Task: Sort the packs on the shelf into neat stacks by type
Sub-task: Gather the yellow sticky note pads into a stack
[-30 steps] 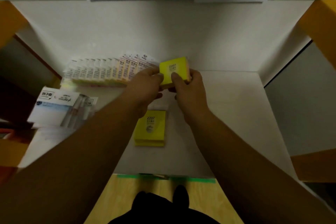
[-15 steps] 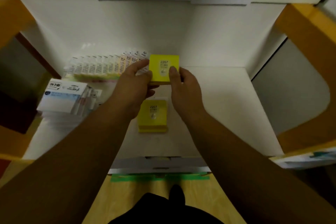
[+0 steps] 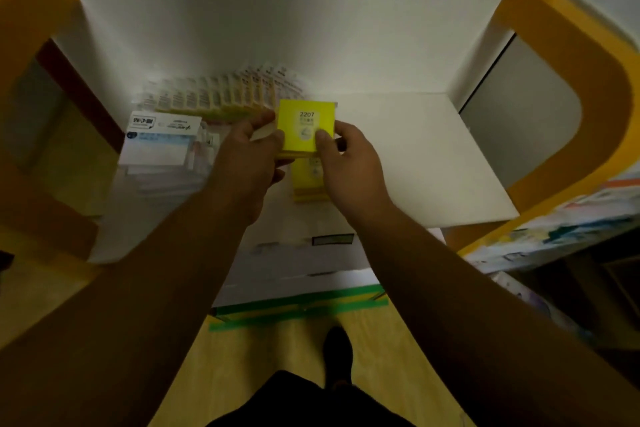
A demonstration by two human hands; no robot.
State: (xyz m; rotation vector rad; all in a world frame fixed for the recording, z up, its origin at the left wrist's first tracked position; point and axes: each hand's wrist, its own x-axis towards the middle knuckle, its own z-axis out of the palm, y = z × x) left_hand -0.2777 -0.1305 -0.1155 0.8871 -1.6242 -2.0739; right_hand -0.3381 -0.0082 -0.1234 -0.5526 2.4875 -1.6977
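Centrally, yellow pack (image 3: 306,126) held off the shelf (image 3: 415,156), left hand (image 3: 249,156) gripping its left edge, right hand (image 3: 349,166) pinching its right, yellow stack (image 3: 308,182) just beneath, nearer.

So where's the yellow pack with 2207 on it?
Head view, middle: the yellow pack is held between the left hand and right hand, just over the yellow stack on the shelf, right of the fanned packs.
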